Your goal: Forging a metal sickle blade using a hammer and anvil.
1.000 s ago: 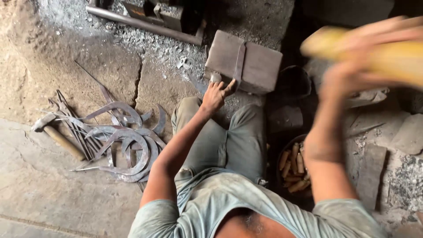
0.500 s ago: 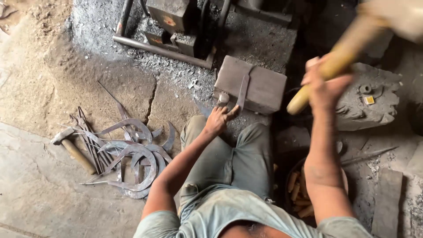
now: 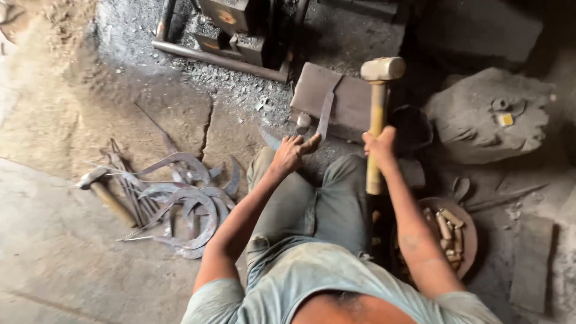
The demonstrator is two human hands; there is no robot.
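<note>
On the rusty rectangular iron block [image 3: 351, 102], a curved metal blade [image 3: 324, 114] is gripped by the left hand [image 3: 292, 151]; the yellow wooden-handled mallet [image 3: 378, 108] is clasped by the right hand [image 3: 379, 145].

Left hand [image 3: 293, 153] extended forward, fingers pinched closed, arm nearly straight. Right hand [image 3: 379, 146] fisted tight, forearm angled forward.

Heap of curved sickle blades [image 3: 186, 207], small hammer [image 3: 103, 193], bowl of wooden handles [image 3: 447, 234], grey stone [image 3: 480, 114], metal pipe [image 3: 216, 59]
</note>
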